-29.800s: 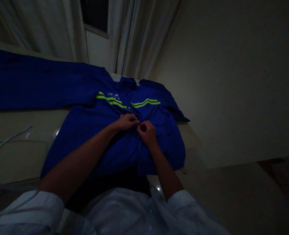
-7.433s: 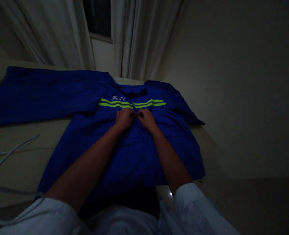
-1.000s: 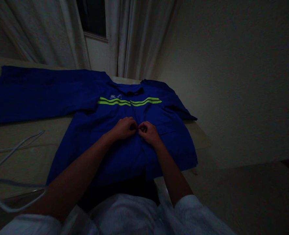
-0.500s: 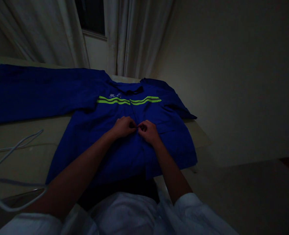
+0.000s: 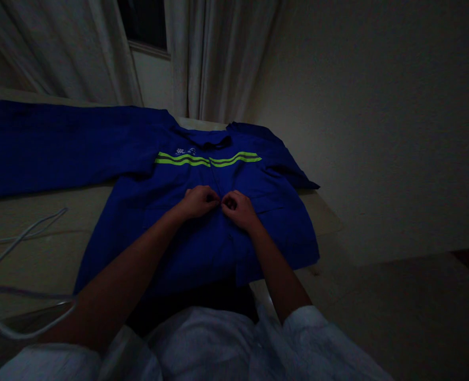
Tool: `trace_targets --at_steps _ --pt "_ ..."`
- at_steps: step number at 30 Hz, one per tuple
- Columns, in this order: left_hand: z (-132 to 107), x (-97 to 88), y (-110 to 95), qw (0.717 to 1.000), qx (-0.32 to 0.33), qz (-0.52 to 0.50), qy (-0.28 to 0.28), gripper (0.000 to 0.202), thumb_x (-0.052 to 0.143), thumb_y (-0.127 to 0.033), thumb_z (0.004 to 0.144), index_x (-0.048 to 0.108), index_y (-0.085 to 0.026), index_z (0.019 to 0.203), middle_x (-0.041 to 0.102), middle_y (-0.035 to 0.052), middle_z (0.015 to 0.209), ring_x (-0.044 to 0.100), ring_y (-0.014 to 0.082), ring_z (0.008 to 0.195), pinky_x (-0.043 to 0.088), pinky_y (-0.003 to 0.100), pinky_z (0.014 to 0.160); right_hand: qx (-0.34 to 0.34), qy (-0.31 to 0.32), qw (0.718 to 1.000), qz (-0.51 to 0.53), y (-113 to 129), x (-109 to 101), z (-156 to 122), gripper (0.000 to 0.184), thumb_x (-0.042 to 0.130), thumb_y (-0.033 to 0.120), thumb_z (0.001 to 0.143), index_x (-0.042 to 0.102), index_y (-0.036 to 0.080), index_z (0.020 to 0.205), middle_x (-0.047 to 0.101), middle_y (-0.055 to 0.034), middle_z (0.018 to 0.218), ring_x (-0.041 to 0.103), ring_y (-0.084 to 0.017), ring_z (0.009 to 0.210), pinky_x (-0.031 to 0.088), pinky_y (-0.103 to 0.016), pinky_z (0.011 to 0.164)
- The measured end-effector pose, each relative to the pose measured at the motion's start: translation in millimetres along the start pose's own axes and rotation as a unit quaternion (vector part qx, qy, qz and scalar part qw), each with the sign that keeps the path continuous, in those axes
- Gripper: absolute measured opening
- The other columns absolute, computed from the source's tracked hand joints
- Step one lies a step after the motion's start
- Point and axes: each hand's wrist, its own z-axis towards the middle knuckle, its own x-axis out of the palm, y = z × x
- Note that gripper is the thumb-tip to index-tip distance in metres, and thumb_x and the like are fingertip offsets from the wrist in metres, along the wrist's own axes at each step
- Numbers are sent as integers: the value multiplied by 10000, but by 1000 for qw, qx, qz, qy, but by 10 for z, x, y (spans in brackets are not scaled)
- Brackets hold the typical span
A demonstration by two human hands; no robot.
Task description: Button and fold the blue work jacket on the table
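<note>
A blue work jacket lies front up, with yellow-green reflective stripes across the chest and a small white print above them. One sleeve stretches out to the left; the other slants down at the right. At the front opening, my left hand pinches the jacket's edge between thumb and fingers. Close beside it, nearly touching, my right hand pinches the opposite edge. Whatever small fastener sits between the fingertips is too dark and small to make out.
The pale table carries the jacket, and its right end shows past the hem. A white cable loops over its left side. Curtains and a dark window stand behind, with a plain wall to the right.
Both hands keep their pinch at the jacket's front opening, with only slight finger movement. The whole view has shifted a little, so everything appears slightly higher.
</note>
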Motion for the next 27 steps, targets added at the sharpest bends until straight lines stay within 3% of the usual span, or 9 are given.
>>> trace_targets --at_steps 8,14,22,27 --pt "3 5 -20 1000 -21 23 -5 185 664 -301 895 798 -286 1022 806 17 1071 722 253 1032 477 365 849 17 0 1000 -10 -27 38 25 120 749 118 784 719 182 881 601 16 812 539 -120 695 426 -248 691" --pt "15 50 65 999 -4 22 -41 161 717 -332 874 765 -252 1005 781 36 1062 707 243 1005 484 338 811 20 -4 999 30 -49 15 27 74 730 144 803 737 178 869 605 18 803 534 -114 691 416 -243 675" --pt "24 43 68 999 8 35 -41 236 722 -370 871 761 -269 1081 755 43 1128 679 259 1058 487 354 850 144 5 982 120 -147 52 123 126 714 272 796 763 165 840 636 16 707 527 -123 642 385 -241 608" --pt "-16 27 4 1000 10 8 -25 218 669 -387 900 746 -278 1072 775 20 1122 689 252 1069 465 376 870 152 40 985 77 -152 -16 247 96 724 241 734 753 166 786 676 5 714 581 -137 680 402 -235 625"
